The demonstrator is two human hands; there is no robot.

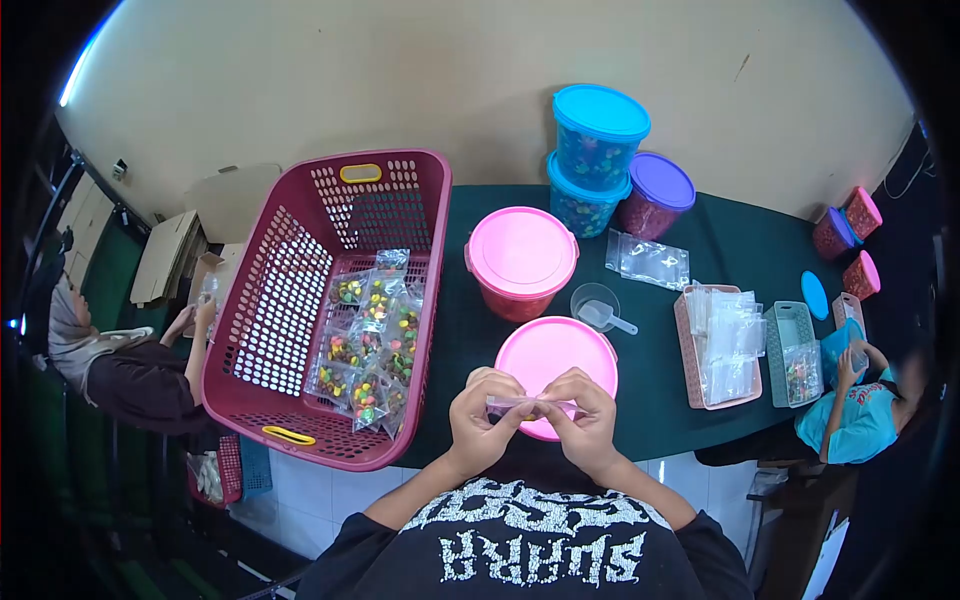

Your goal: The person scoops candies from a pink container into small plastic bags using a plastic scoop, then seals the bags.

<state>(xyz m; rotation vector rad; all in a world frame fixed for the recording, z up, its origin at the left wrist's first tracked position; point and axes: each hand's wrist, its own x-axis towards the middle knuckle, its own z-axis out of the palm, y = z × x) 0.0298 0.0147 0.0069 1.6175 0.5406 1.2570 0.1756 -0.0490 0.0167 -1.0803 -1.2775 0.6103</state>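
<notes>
My left hand (482, 420) and my right hand (585, 420) meet close in front of my chest. Both are closed, pinching the top edge of a small clear plastic bag (511, 402) between thumbs and fingers. Most of the bag is hidden by my hands; a bit of yellow shows below the pinched edge. Just beyond them is a tub with a pink lid (560, 355). Behind it stands a second pink-lidded tub (522, 252), and beside that a clear cup (592, 303) with a white scoop (620, 324).
On the left, a maroon basket (428, 330) holds several filled bags of colourful candy (370, 345). Stacked blue tubs (597, 140) and a purple-lidded tub (657, 195) stand by the wall. Flat bags (730, 340) fill a pink tray (692, 385). Other people work at both sides.
</notes>
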